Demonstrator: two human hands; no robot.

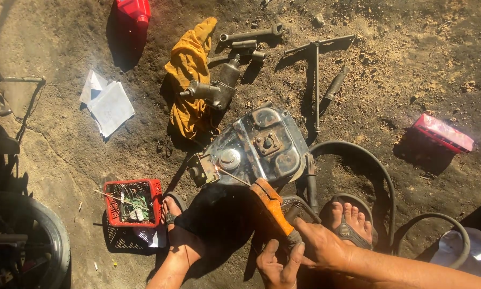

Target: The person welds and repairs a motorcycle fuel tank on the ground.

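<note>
**A:** Holding the orange electrode holder [273,207] in my right hand [319,245], fingers wrapped tight round the grip. Rod tip sits against the metal tank [262,145], on the ground just ahead of my feet.

**B:** Left hand?

**A:** Left hand [279,266] is cupped against the butt of the holder from below, fingers partly curled, touching but not fully clamped.

**B:** Progress?

**A:** My read: welding is under way at the small bracket [203,170] on the tank's near-left corner. Can't tell from here how much of the seam is laid. Rod looks fairly long, so I judge plenty is left.

**B:** Surroundings?

**A:** Dirt ground. Yellow rag [189,75] and a grey metal part [219,85] beyond the tank, T-handle wrench [316,75] to the right of those. Red basket [132,202] of small bits beside my left foot. Black cable [376,171] loops round my right foot. White papers [108,104] well off to the left, red box [443,132] well off right.
</note>
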